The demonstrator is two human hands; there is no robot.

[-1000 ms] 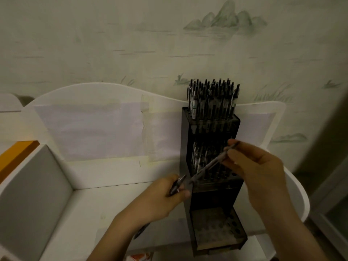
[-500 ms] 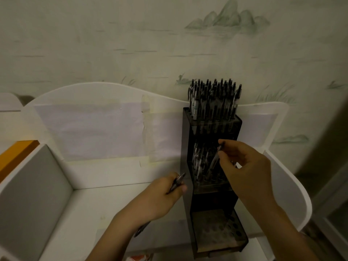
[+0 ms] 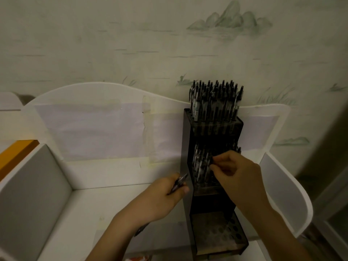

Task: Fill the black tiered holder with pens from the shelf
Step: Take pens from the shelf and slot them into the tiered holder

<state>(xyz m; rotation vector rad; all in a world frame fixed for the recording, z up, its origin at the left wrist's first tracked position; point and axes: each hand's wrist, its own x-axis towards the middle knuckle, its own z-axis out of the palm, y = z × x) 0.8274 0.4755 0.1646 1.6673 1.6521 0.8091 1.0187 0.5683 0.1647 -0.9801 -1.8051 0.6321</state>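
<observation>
Black holder (image 3: 214, 132) stands on the white shelf (image 3: 105, 200), pens in its top two tiers.
Right hand (image 3: 237, 178) pinches a pen's top at the middle tier (image 3: 202, 170); left hand (image 3: 163, 196) grips spare pens (image 3: 178, 184) beside the holder. Bottom tier (image 3: 220, 230) shows bare holes.
</observation>
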